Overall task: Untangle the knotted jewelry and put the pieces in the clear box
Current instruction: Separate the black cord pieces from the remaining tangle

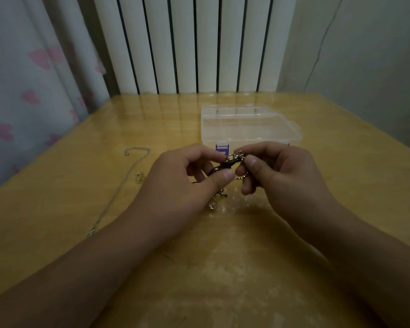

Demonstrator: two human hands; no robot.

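Hands meet above the middle of the wooden counter point(57, 204), both working on one knot of jewelry point(231, 159). The left hand point(182, 178) pinches the dark, left end of the knot between thumb and forefinger, its other fingers curled beneath. The right hand point(279, 171) pinches the shiny, gold-coloured end between thumb and forefinger, so each grip is closed on the same tangle, held up off the counter. A bit of gold chain hangs below the right fingers.

Just behind the hands stands the clear box point(249, 126), its lid down and a purple latch point(222, 149) showing at its near edge. Under the hands, on the counter, lie small pieces: a ring point(212, 205) and a dark bit beside it, too small to tell apart further. Well to the left, a thin silver chain point(121, 188) lies stretched out along the counter, its far end curled into a hook shape, with a small gold charm point(139, 177) just beside it.

Behind the counter stand a white ribbed radiator point(194, 43) and, to the left, a curtain with pink hearts point(29, 74).
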